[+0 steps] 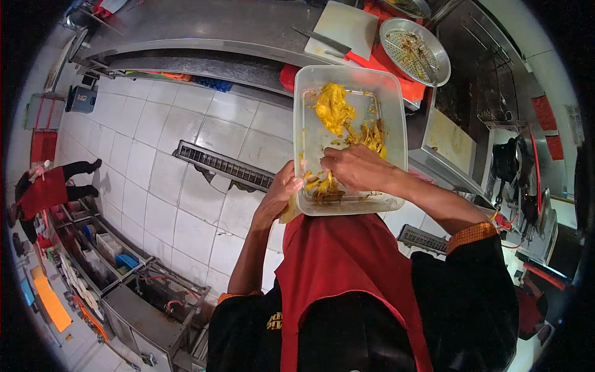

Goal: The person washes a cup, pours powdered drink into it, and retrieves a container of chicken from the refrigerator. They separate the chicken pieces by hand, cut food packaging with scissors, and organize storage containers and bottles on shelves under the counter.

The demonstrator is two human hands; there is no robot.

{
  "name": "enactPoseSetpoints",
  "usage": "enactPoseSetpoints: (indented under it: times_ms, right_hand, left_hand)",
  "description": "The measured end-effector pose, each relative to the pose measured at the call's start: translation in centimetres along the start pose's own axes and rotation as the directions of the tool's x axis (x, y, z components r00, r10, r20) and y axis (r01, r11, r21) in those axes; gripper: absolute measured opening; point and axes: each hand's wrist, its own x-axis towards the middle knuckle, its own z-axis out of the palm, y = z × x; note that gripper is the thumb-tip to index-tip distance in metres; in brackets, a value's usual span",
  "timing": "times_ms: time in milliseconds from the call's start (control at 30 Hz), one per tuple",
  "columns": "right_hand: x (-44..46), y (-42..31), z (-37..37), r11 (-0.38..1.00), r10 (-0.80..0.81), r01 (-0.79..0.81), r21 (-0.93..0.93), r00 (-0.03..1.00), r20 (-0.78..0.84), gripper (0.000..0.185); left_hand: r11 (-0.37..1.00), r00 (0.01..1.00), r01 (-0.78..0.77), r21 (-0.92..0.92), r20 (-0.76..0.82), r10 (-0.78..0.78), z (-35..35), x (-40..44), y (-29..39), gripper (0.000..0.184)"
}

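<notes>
A clear plastic container (pixel 396 105) is held in front of my red apron. My left hand (pixel 285 186) grips its left wall near the lower corner, fingers wrapped round the edge. Inside, my right hand (pixel 353 167) reaches down over yellow shredded meat, fingers pressed together on a piece whose shape is mostly hidden. A larger yellow chunk of meat (pixel 333 106) lies in the upper part of the container. More yellow shreds (pixel 374 136) sit beyond my right hand, and brownish bits (pixel 325 189) are at the near end.
Beyond the container, a steel counter (pixel 248 25) holds a white cutting board (pixel 347 28), a knife with a red handle (pixel 322 40) and a round perforated pan (pixel 412 49). A floor drain (pixel 226 166) crosses the tiles. Another person in red (pixel 43 192) stands at far left.
</notes>
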Motion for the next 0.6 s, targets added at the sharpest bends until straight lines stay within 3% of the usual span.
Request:
enactPoseSetpoints:
  times_ms: [200,300,400,500,600]
  right_hand:
    - [0.0,-1.7,-0.2,0.997,-0.061,0.063,-0.034,0.997,0.048,0.033]
    - [0.4,-1.5,1.3,0.97,-0.181,0.172,-0.172,0.982,-0.043,0.03]
    - [0.6,-2.1,2.1,0.952,-0.162,0.137,-0.275,0.984,-0.069,0.03]
    - [0.4,-2.3,2.8,0.969,-0.065,0.036,-0.243,0.992,-0.11,0.025]
    - [0.0,-2.2,4.1,0.974,0.149,-0.15,-0.168,0.989,-0.017,0.023]
  left_hand:
    - [0.999,1.0,0.03,0.025,0.008,-0.03,-0.1,-0.2,0.5,0.065]
    - [0.997,1.0,-0.011,0.082,0.025,0.009,-0.5,0.3,0.0,0.063]
    - [0.996,0.999,0.011,0.089,0.05,-0.015,-0.9,0.3,-0.4,0.066]
    - [0.988,0.997,0.075,0.138,0.023,-0.079,-0.6,-0.2,0.7,0.072]
    - [0.994,0.999,0.028,0.109,-0.024,-0.025,-0.7,-0.4,-0.1,0.078]
